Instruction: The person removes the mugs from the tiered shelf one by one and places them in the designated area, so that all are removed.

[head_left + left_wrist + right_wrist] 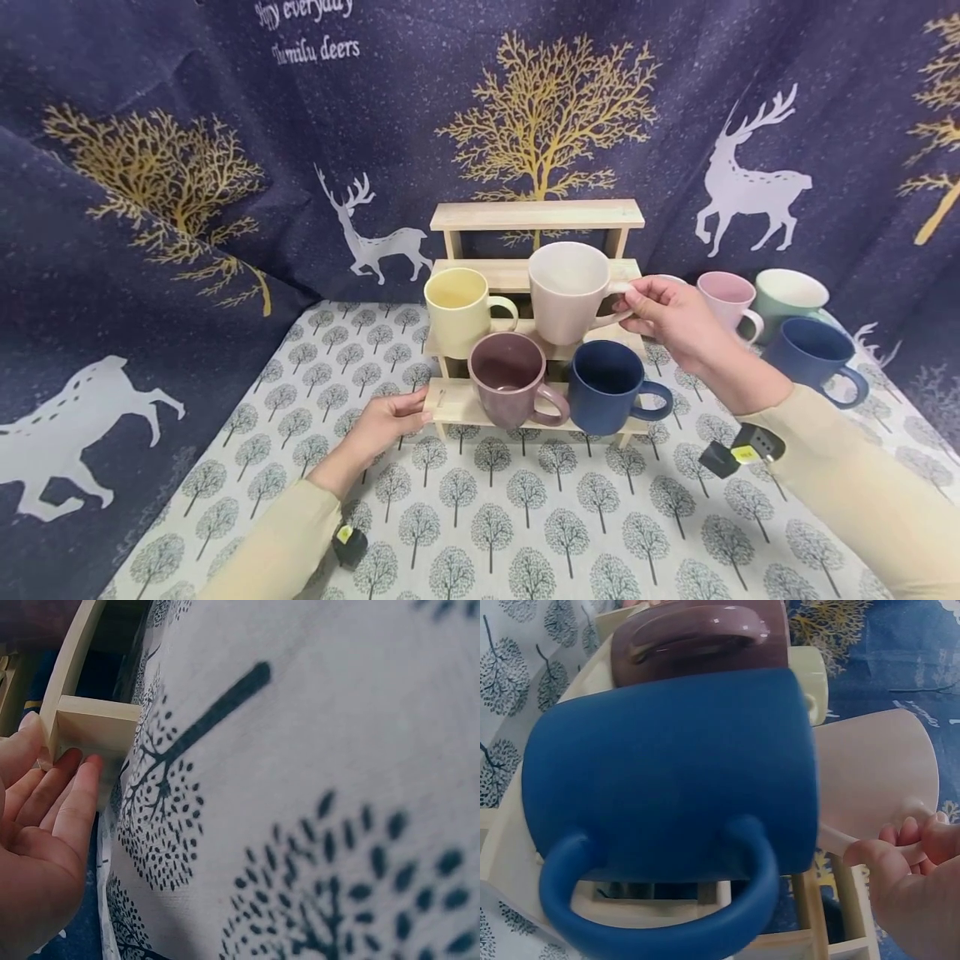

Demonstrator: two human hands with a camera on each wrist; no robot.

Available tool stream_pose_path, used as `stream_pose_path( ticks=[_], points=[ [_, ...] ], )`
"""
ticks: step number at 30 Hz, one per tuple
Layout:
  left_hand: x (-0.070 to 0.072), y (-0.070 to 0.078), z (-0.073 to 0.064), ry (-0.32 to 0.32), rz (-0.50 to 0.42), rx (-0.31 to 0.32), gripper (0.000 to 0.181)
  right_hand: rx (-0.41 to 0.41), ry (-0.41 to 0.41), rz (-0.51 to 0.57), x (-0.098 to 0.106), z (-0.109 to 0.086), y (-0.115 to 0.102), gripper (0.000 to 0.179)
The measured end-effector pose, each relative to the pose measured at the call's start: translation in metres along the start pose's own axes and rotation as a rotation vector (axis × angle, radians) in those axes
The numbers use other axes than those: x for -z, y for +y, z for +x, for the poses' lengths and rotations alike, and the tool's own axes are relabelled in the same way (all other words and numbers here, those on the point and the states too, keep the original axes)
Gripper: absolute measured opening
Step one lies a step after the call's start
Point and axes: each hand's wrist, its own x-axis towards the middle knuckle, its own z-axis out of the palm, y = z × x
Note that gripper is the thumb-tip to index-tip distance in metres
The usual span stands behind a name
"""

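Observation:
A stepped wooden rack [536, 215] stands in the middle of the head view. My right hand [678, 321] pinches the handle of an off-white mug [562, 304], upright at the rack's second step, right of a yellow mug [456, 321]. In the right wrist view, thumb and fingers of that hand [915, 889] close round the handle. Lower down, a mauve mug [495, 392] and a dark blue mug [600, 396] sit on the front step. My left hand [386, 425] grips this step's left end, thumb above and fingers beneath in the left wrist view.
Behind my right hand, a pink mug [723, 292], a mint green mug [787, 308] and another blue mug [810, 354] stand on the tree-print cloth [525, 525]. A white rim peeks out beside them. A dark blue deer-print curtain [390, 125] hangs behind the rack.

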Motion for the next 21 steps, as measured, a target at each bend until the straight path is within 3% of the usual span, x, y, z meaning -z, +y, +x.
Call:
stream_pose_path(
  ticks=[21],
  points=[
    [0.003, 0.0, -0.001, -0.008, 0.001, -0.004, 0.055, 0.195, -0.021, 0.325, 0.036, -0.026, -0.023, 0.021]
  ],
)
